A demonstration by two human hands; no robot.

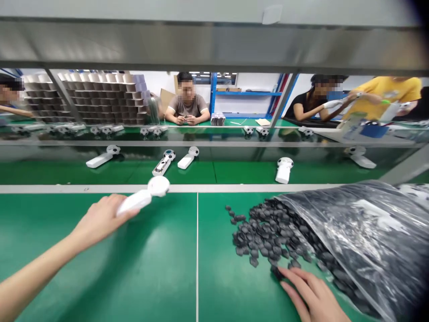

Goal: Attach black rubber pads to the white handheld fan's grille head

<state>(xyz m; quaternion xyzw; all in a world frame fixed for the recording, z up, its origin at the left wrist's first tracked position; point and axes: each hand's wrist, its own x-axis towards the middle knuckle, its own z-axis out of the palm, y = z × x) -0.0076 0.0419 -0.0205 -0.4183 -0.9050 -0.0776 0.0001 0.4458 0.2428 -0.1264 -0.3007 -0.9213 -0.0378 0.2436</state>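
My left hand grips the handle of a white handheld device with a round head, held just above the green table near its far edge. My right hand lies flat at the near right, fingertips touching the edge of a pile of small black pieces. These pieces spill from a clear plastic bag lying on its side at the right.
Beyond a grey strip runs a green conveyor carrying several white devices with football-patterned heads. Other people sit at the far side; stacked cartons and blue shelving stand behind. A metal shelf hangs overhead.
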